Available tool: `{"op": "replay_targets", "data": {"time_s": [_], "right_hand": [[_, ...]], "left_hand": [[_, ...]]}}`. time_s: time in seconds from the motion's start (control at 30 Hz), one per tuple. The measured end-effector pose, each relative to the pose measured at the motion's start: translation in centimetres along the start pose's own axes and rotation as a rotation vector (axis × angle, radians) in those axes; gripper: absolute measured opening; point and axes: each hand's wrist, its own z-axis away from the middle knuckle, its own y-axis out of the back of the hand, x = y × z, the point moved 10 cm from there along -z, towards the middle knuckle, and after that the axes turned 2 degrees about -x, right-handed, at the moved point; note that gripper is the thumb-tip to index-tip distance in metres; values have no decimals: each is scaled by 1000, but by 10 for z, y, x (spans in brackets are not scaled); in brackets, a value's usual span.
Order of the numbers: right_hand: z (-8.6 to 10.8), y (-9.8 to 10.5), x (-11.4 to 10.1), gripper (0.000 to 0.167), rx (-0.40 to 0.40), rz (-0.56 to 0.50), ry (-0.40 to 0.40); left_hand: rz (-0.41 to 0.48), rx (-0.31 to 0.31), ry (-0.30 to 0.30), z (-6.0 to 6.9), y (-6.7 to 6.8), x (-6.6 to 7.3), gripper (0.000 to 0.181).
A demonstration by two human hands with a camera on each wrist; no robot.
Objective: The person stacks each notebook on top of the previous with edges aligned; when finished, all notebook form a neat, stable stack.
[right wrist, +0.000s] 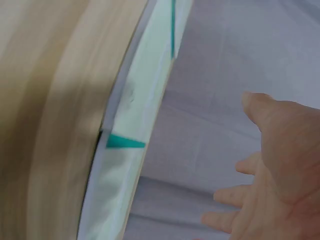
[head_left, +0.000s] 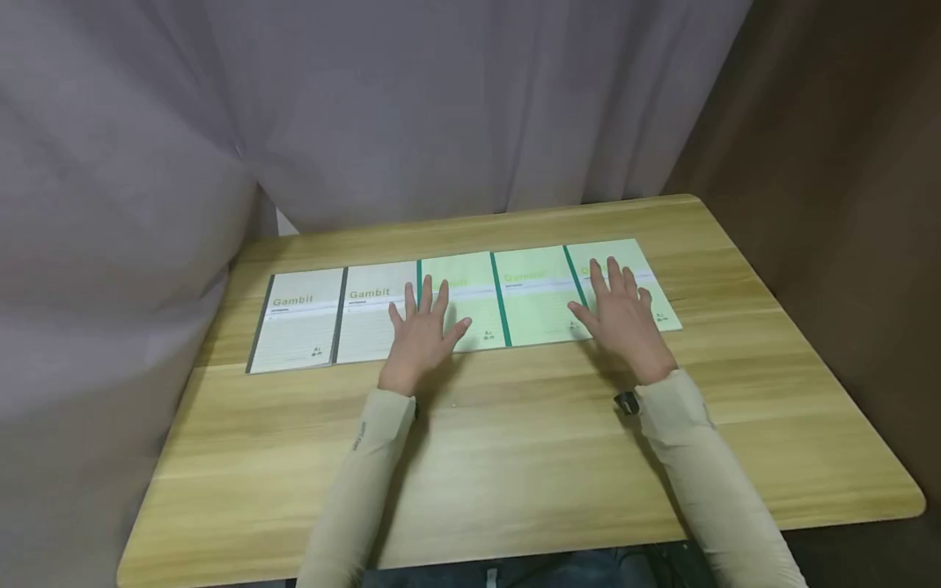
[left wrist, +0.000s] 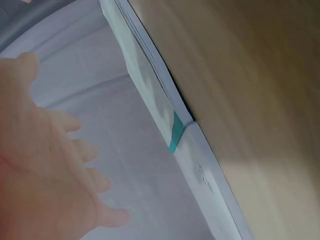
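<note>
Several notebooks marked "Gambit" lie side by side in a row on the table. At the left end is a white notebook with a dark spine, beside a second white notebook. Three pale green ones with green spines follow: a middle notebook, another green notebook and the rightmost notebook. My left hand, fingers spread, hovers over the second white and middle green notebooks. Above the rightmost notebook my right hand is held with fingers spread. Both wrist views show the palms apart from the notebooks.
The notebooks rest on a wood-grain table with rounded corners. A grey curtain hangs behind and to the left, and a brown curtain hangs on the right. A dark wrist strap piece shows at the right cuff.
</note>
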Motion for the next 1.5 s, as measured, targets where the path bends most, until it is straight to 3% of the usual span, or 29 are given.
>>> {"op": "replay_targets", "data": {"time_s": [0.63,0.87,1.13,1.5], "right_hand": [[10,7,37,82,75,-39,-63],[13,9,51,83,92,-70,-85],[17,10,66,88,93,-103,-130],[11,7,80,90,79,-125,-156]], "left_hand": [[17,-69,-99,-12,-26,39,81],[22,-89,-147,-22,-34,62,84],[130,-97,-208,-26,-37,90,88],[193,-183,-233,-28,-44,115,77]]}}
